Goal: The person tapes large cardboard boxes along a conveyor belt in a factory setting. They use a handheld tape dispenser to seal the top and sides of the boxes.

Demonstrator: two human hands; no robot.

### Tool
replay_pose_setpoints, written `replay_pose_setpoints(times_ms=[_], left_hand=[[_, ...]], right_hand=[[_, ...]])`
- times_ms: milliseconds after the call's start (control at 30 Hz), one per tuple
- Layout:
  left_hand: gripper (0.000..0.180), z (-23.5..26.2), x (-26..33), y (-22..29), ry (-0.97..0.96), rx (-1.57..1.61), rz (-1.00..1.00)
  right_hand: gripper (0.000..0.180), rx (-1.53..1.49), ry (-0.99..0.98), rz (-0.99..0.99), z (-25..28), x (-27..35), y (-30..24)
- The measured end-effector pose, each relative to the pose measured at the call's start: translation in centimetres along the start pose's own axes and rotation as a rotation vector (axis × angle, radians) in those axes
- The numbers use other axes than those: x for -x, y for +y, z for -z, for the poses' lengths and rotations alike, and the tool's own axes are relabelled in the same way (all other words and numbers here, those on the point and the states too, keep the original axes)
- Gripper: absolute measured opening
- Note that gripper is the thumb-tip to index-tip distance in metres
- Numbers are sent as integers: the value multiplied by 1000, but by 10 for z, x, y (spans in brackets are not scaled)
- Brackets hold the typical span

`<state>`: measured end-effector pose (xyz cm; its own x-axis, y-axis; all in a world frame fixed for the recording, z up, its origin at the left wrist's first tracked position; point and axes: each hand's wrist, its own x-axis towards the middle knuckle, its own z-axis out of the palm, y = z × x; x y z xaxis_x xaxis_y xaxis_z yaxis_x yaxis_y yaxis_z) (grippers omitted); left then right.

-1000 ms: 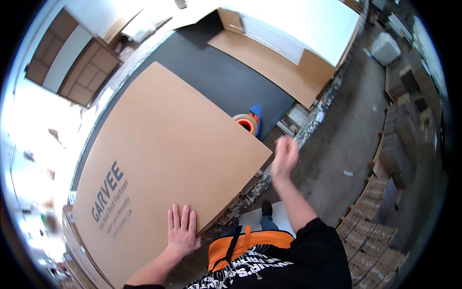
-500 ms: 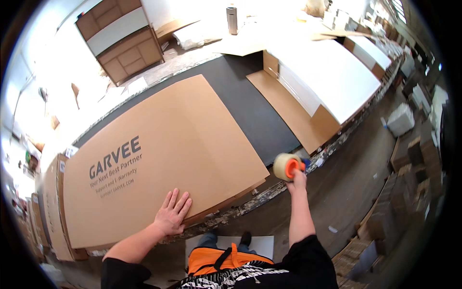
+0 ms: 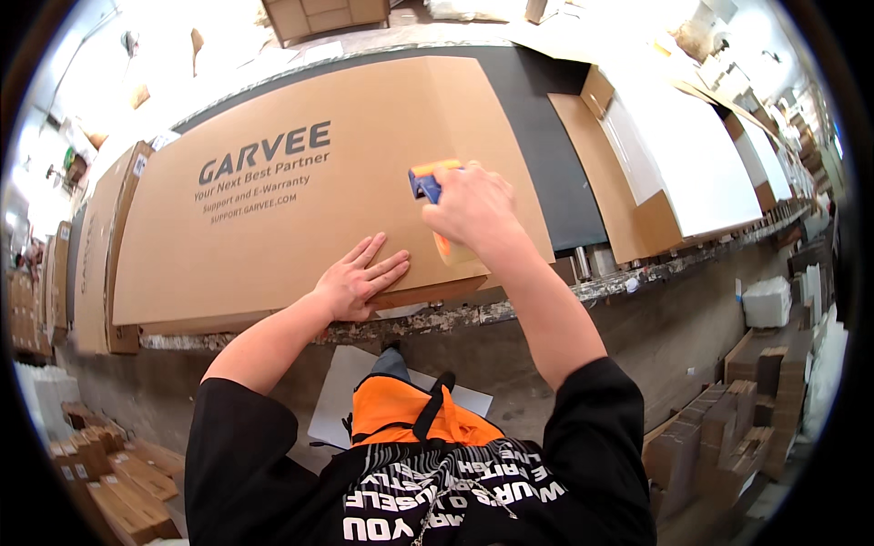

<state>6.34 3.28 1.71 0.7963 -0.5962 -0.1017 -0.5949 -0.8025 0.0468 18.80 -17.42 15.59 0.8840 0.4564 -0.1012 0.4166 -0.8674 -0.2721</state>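
Note:
A large brown cardboard box point(image 3: 391, 109) with dark print lies flat across the work line in front of me. My left hand point(image 3: 353, 284) rests on its top near the front edge, fingers spread and nothing held. Over the right part of the box, my right hand point(image 3: 478, 207) grips a tape dispenser point(image 3: 424, 181) with blue and orange parts. Most of the dispenser and its roll is hidden behind my hand. I cannot tell whether the tape touches the cardboard.
Right of the box runs a dark belt surface point(image 3: 557, 155), then an open carton point(image 3: 608, 205) around a white panel point(image 3: 701, 150). Another brown carton point(image 3: 105, 255) stands at the left end. Flattened cardboard stacks point(image 3: 696, 446) lie on the floor at right.
My right hand has brought the tape dispenser from past the box's right end leftward over its top, turning it. My left hand stays on the box. The view has tilted downward.

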Motion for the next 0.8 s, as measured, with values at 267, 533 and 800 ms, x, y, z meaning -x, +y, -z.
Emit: replay_pose_setpoints(times_ms=[267,533,800], left_hand=[[91,-9,16,0,-1,6,49],[90,-5,5,-1,84,73,34],[91,-16,15,-6,196,58,-20]], right_hand=[[40,79,-468,55,-50,76,10],[30,107,-486,-41,-124,82,-5],[51,99,-390,-289,-172,115,-26]])
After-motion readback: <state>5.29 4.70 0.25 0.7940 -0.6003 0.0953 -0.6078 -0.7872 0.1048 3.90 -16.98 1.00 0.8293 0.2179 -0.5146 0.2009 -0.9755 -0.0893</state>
